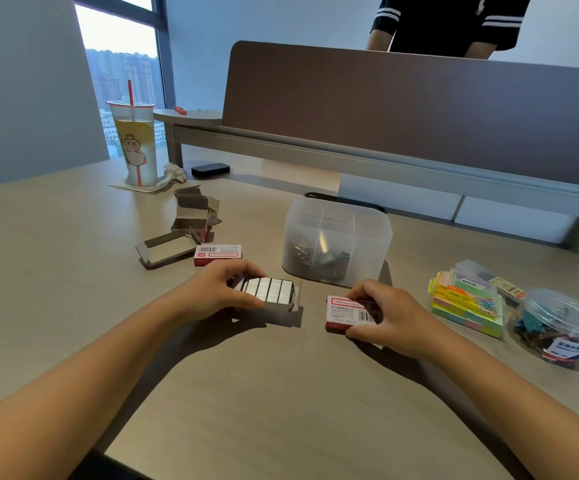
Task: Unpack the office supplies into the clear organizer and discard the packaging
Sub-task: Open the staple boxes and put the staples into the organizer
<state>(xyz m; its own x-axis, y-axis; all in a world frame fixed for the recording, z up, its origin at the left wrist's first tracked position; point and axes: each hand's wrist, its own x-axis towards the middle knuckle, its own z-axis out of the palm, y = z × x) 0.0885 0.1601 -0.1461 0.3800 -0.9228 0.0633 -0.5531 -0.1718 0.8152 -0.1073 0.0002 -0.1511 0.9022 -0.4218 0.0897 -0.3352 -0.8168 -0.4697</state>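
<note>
My left hand [212, 289] grips an opened staple box [293, 299] whose rows of silver staples [269, 289] show on top. My right hand [383, 315] holds a closed red-and-white staple box [347, 313] against the table. Just behind both stands the clear organizer [338, 240], with metal clips and staples in its compartments. Another closed staple box [217, 254] lies to the left of the organizer. Several emptied cardboard boxes [191, 223] lie open further left.
Packs of coloured sticky notes [468, 303] and a round clear tub of binder clips [558, 327] sit at the right. A drink cup with a red straw [135, 143] stands at the back left, with a black device [210, 169] beside it. A person stands behind the brown desk divider [419, 112].
</note>
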